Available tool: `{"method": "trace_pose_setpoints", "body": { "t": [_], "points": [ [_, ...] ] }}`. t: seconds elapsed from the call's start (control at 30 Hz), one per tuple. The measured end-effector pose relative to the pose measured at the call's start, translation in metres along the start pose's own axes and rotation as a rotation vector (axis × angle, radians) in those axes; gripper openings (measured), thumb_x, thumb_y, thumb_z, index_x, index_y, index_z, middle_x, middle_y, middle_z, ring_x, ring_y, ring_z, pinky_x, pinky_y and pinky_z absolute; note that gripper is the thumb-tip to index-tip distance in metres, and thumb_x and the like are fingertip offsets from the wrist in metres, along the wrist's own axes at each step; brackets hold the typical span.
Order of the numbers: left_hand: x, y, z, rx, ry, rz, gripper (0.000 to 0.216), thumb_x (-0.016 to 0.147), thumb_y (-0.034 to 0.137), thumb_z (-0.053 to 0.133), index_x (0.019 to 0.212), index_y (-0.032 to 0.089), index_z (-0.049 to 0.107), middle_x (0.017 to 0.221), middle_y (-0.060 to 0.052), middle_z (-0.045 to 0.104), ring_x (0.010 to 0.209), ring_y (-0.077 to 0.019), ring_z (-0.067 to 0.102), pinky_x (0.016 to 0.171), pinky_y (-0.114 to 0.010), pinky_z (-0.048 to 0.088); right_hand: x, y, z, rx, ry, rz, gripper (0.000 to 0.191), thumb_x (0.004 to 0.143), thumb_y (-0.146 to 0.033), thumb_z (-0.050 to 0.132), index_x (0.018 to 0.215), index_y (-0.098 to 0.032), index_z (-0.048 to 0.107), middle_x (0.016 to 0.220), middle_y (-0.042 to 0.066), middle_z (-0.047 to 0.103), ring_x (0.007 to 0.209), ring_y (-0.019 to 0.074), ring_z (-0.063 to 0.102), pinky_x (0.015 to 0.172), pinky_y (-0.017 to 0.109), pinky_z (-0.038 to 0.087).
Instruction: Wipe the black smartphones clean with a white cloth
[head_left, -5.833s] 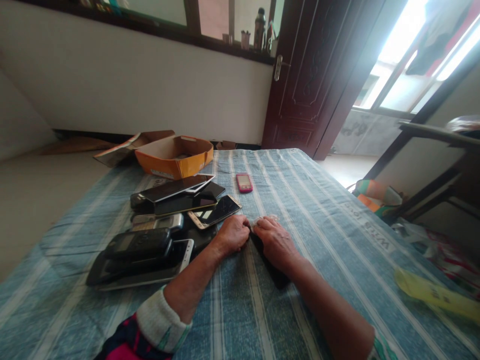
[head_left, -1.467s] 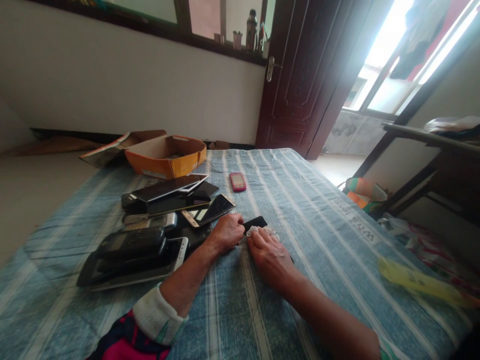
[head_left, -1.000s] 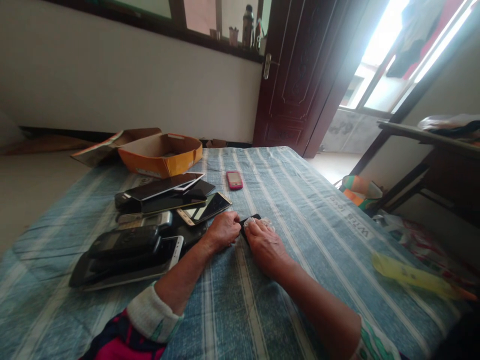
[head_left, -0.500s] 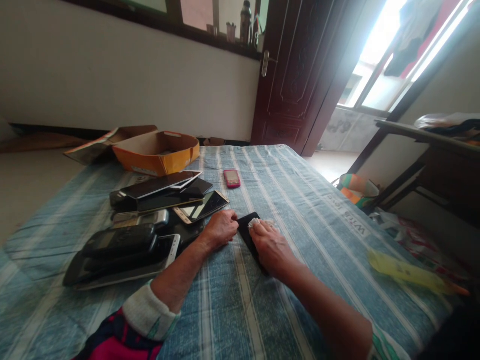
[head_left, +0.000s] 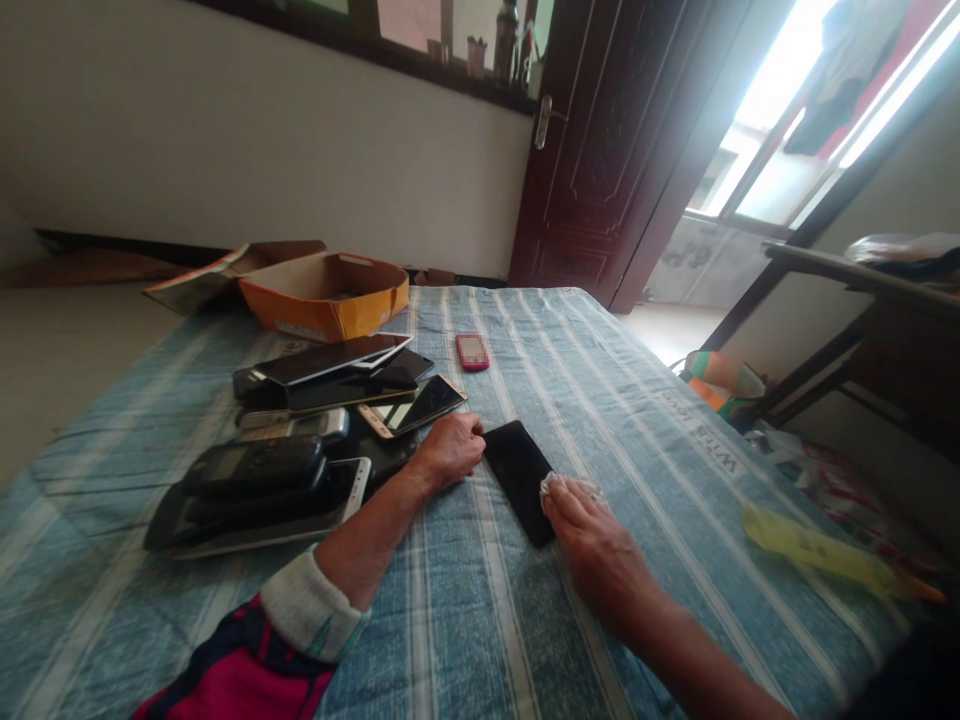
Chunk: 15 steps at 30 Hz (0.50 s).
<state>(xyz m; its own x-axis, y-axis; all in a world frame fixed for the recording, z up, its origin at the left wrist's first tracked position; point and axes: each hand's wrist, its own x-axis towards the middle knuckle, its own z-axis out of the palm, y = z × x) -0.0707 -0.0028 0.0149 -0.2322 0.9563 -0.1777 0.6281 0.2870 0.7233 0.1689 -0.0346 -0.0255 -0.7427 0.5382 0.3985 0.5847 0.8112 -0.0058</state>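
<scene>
One smartphone [head_left: 520, 478] seems mid-wipe, wanting another stroke: right hand [head_left: 598, 545] clamps tissue [head_left: 550, 485] at four o'clock, left hand [head_left: 450, 448], grip unclear.

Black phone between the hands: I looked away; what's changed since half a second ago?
The right hand and its white wad slid right and toward the person, baring more of the black phone. The left hand stays by the phone's far-left corner; the pink device hasn't moved.

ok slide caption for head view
Right hand holds a white wad at the edge of a black phone, left hand by its far corner.
</scene>
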Motion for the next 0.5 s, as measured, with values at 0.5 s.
{"method": "trace_pose_setpoints", "body": {
  "t": [0.5],
  "points": [
    [-0.004, 0.006, -0.003, 0.011, 0.009, -0.005, 0.019, 0.073, 0.008, 0.046, 0.084, 0.014, 0.061, 0.054, 0.002, 0.058, 0.042, -0.0123, 0.057, 0.036, -0.018, 0.037, 0.038, -0.035, 0.002, 0.002, -0.063, -0.034, 0.039, 0.092, -0.005, 0.043, 0.129, -0.008, 0.054, 0.130, 0.016, 0.060, 0.128, 0.0295, 0.050, 0.102, 0.041, 0.048]
  ]
}}
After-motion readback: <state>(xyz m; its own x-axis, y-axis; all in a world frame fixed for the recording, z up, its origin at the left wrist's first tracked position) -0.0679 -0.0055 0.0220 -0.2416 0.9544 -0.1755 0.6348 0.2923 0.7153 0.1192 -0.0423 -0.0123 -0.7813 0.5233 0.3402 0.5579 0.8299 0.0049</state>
